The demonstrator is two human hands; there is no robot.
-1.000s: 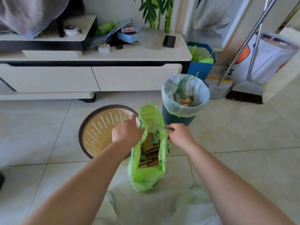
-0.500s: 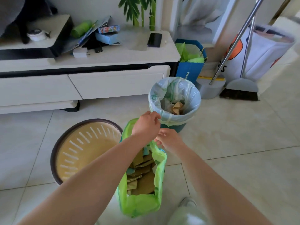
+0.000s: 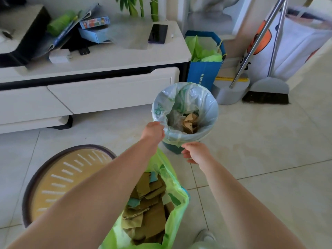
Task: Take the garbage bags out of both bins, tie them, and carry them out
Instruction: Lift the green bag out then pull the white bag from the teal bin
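Left hand (image 3: 152, 133) is reaching to the near-left rim of the pale bin liner (image 3: 204, 106), fingers curled at its edge; can't tell if it's actually gripping. Right hand (image 3: 196, 152) is hovering half-open just below the liner's overhang, holding nothing. Blue bin (image 3: 172, 149) is sitting on the floor tiles (image 3: 269, 150) in front of the TV cabinet (image 3: 107, 90). Green bag (image 3: 172, 178) of cardboard scraps is standing open under the left forearm, between the round tan bin (image 3: 59, 175) and the right arm. Broom (image 3: 267, 90) and dustpan (image 3: 228, 92) are leaning behind.

Green garbage bag (image 3: 172, 178) stands open on the floor, full of brown cardboard scraps. Pale translucent bag (image 3: 206, 108) still lines the blue bin (image 3: 171, 149), rim folded over, paper scraps inside. Bin upright just beyond the green bag.
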